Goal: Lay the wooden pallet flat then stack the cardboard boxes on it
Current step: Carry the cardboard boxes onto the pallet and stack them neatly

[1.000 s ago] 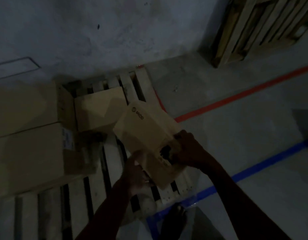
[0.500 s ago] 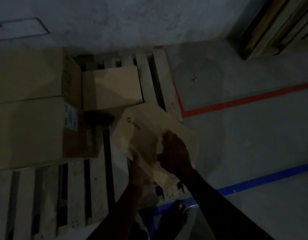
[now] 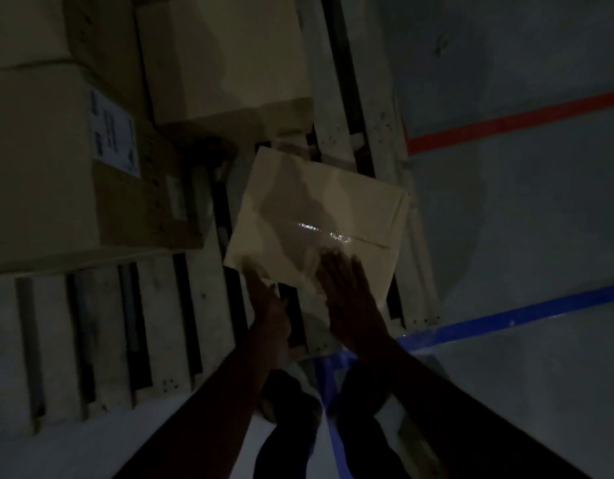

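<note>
Resting flat-fingered on the small box [image 3: 316, 223], both hands [image 3: 347, 299] are seating it on the flat pallet [image 3: 336, 108] beside two stacked cartons [image 3: 39, 160].

Dim light. Wooden pallet [image 3: 167, 326] lies flat on grey concrete floor [image 3: 526, 216], slats running away from the camera. Directly on the slats: large box [image 3: 39, 167] at left with a white label, medium box [image 3: 222, 57] behind, small box [image 3: 316, 219] near the right edge, skewed to the slats. On the floor: red tape line [image 3: 516, 121], blue tape line [image 3: 513, 314].
</note>
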The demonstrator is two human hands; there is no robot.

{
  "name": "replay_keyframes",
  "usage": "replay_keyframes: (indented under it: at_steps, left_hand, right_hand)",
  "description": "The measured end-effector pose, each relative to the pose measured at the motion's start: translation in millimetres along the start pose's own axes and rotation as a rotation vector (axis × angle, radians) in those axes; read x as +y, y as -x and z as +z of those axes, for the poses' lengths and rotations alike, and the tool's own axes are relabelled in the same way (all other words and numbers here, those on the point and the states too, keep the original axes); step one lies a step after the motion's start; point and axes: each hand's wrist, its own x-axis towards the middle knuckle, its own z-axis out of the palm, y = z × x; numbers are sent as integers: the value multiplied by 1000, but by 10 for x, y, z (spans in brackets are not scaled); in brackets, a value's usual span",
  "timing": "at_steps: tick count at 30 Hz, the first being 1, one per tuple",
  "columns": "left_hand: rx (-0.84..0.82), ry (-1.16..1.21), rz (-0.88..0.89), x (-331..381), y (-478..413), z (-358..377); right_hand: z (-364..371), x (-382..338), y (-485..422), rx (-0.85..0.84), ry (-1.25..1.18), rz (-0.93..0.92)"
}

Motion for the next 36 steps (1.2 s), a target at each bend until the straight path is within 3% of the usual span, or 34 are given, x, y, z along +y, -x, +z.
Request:
replay_keyframes:
  at_steps: [4,7,9,11,14,20,26,31,36]
  left_hand:
    - [276,-1036,597,276,-228,-55]
    - [98,-1381,956,520,-297,58]
    - [-10,-1464,1002,666,-331,184]
    - [-108,-1458,882,757,-351,269]
    - [-149,-1413,789,796,-346,316]
    - [0,-1223,692,983,-274,136]
    - [40,-1071,750,1384,-653,77]
    - [-50,-976,791,1577,-769,147]
    - [-22,-1100,760,1623,-780,136]
  right_hand:
    - [-158,-21,-61,107,-38,96]
    - [-246,61,-135,170,-54,440]
    - [-298,183,-204,178,-167,729]
    - [-350,286,-283,222,-406,900]
    - [-399,294,-369,362,-649,953]
    - [-549,119,-706,435,-549,768]
    - [-606,142,-1480,401,-470,486]
    - [-440,234,-1853,345,-442,464]
    - [-310,214,-1888,312,-399,463]
